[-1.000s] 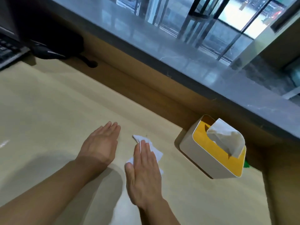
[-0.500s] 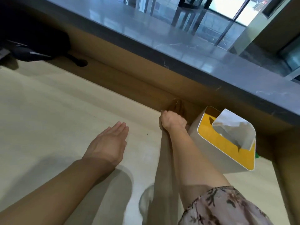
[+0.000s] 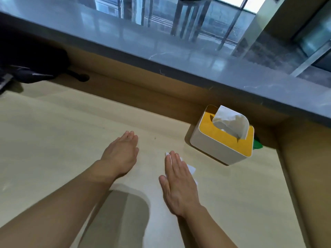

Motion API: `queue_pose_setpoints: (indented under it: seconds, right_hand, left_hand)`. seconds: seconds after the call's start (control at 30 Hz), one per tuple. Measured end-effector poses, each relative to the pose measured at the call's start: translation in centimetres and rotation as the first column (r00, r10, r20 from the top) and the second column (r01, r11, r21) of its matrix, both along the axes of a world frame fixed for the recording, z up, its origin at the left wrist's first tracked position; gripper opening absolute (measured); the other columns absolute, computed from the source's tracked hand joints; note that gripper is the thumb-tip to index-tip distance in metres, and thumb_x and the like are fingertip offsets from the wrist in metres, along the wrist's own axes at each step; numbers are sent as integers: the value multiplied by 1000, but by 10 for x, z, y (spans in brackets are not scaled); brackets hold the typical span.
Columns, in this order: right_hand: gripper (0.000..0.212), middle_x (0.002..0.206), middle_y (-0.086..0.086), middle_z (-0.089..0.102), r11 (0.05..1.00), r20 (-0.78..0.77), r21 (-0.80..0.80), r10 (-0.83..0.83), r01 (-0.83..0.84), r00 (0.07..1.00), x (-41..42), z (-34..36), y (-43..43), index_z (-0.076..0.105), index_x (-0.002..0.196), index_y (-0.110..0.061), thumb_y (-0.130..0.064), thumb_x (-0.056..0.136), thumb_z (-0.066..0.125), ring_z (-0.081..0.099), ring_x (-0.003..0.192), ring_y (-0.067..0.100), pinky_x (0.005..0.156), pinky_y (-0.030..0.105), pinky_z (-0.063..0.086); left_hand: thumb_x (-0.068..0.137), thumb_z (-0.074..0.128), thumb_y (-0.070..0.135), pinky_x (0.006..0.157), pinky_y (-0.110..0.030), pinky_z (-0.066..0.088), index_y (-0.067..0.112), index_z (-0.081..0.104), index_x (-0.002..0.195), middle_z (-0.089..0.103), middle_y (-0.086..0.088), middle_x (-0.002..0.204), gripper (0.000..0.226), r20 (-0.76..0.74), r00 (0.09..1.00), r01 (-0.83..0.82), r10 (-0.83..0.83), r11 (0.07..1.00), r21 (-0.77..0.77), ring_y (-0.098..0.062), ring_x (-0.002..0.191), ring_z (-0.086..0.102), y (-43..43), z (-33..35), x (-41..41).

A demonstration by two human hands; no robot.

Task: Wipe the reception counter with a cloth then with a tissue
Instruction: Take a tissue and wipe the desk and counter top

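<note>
On the pale counter (image 3: 53, 140), seen from the head camera, the right hand (image 3: 179, 181) lies flat with straight fingers pressing a white tissue (image 3: 191, 169) to the surface. Only the tissue's crumpled edges show past the fingertips and along the outer side of the palm. Half a second ago this hand was stretched far forward to the back wall beside the box (image 3: 222, 153), fingers bunched. Now it has come back toward the body, close to where it lay a second ago, so one out-and-back stroke looks complete. The left hand (image 3: 121, 153) has stayed put, relaxed and palm down on the counter, holding nothing and well apart from the tissue. The box stands just beyond the right hand against the back wall, with a fresh sheet standing out of its yellow top. Above it runs the grey ledge (image 3: 179, 56). No cloth is in view, so I judge this to be the tissue pass, the later half of the job. The strip in front of the right hand is likely covered, while the wide stretch to the left probably awaits further strokes.
</note>
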State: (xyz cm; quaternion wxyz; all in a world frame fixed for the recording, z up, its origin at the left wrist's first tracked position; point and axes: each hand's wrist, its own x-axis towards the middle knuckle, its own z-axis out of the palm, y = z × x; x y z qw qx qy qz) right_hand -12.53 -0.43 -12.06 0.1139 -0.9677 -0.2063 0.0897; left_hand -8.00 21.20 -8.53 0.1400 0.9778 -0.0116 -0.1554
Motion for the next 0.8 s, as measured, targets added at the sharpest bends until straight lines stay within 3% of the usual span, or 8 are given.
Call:
queue_pose_setpoints:
  seconds: [0.13, 0.3, 0.37, 0.47, 0.57, 0.67, 0.73, 0.8]
  right_hand:
    - [60, 161, -3, -7, 999, 29, 33, -5, 4, 1000, -37, -5, -22, -1, 154, -18, -46, 101, 10, -13, 147, 11, 118, 31, -5]
    - [55, 161, 1, -11, 991, -10, 62, 121, -120, 993, -66, 4, -44, 3, 154, -30, -46, 103, 16, -18, 147, 14, 117, 35, -7]
    - [53, 161, 7, 1, 984, 37, -8, 176, -176, 984, -65, 6, -53, 14, 154, -30, -46, 104, 17, -4, 149, 18, 116, 35, 1]
    - [53, 158, 9, 20, 979, 99, -93, 189, -180, 977, -52, 2, -58, 26, 152, -23, -45, 103, 19, 16, 147, 23, 112, 36, 15]
    - [55, 158, 7, 20, 995, 144, -81, 68, -57, 987, -37, -3, -70, 30, 150, -16, -43, 103, 22, 18, 147, 21, 112, 35, 17]
    - [56, 158, 6, 23, 995, 175, -82, -36, 51, 984, -28, -1, -98, 34, 148, -14, -43, 102, 22, 17, 147, 18, 111, 35, 19]
    - [56, 157, 7, 26, 993, 194, -100, -35, 55, 980, -28, -3, -115, 36, 147, -13, -43, 103, 19, 17, 146, 18, 110, 36, 20]
    - [56, 157, 7, 26, 992, 211, -86, -68, 87, 975, -31, -4, -127, 37, 147, -12, -42, 103, 18, 18, 146, 18, 110, 36, 21]
  left_hand:
    - [102, 24, 29, 117, -36, 21, 6, 27, 144, 22, -11, 157, 48, -54, 998, 42, -40, 998, 48, -22, 147, 13, -6, 3, -2]
    - [102, 24, 28, 112, -36, 27, 7, 38, 135, 38, -10, 147, 42, -69, 993, 100, -97, 994, 41, -22, 142, 25, -22, 9, -10]
    - [102, 26, 28, 106, -36, 32, 7, 41, 133, 42, -10, 143, 40, -45, 992, 116, -116, 993, 5, -25, 136, 34, -34, 11, -7]
    - [101, 29, 30, 106, -37, 34, 7, 43, 132, 40, -12, 146, 41, -43, 995, 86, -93, 988, -126, -27, 137, 33, -58, 16, 8]
    - [100, 37, 35, 112, -37, 31, 12, 39, 144, 36, -7, 152, 49, -46, 999, -34, 21, 950, -310, -23, 140, 33, -92, 37, 28]
    - [96, 47, 42, 110, -37, 34, 14, 36, 146, 41, -6, 149, 59, -86, 981, -194, 174, 841, -505, -23, 134, 41, -126, 54, 49]
    - [91, 53, 47, 109, -38, 37, 12, 44, 141, 46, -6, 145, 62, -122, 962, -268, 243, 764, -587, -23, 132, 44, -145, 59, 65]
    - [85, 58, 51, 96, -40, 48, 14, 63, 121, 63, -6, 124, 51, -158, 940, -330, 303, 681, -653, -24, 114, 58, -161, 64, 80]
